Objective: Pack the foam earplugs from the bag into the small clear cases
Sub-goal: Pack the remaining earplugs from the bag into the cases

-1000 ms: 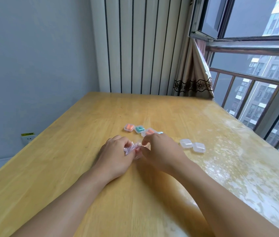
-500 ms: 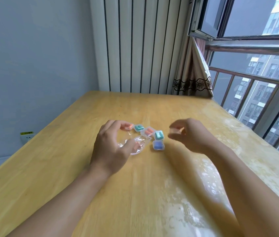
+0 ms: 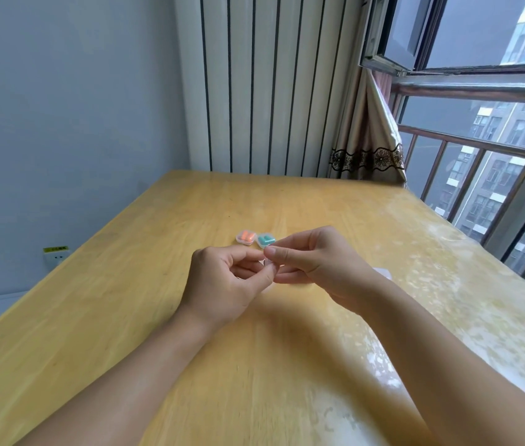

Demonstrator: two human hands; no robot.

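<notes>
My left hand [image 3: 222,281] and my right hand [image 3: 316,262] meet above the middle of the wooden table [image 3: 126,300]. Both pinch a small clear case [image 3: 268,263] between their fingertips; most of it is covered by the fingers. Just beyond the hands, a clear case with orange earplugs [image 3: 245,236] and a clear case with teal earplugs [image 3: 265,240] lie side by side on the table. The earplug bag and the other filled cases are hidden behind my hands.
A corner of another clear case [image 3: 382,272] shows behind my right wrist. A striped wall panel and a curtain [image 3: 367,149] stand past the far edge. A window with a railing runs along the right side.
My left hand let go of the bag and rose. My right hand came back from the right with a clear case, and both hands now hold it together.
</notes>
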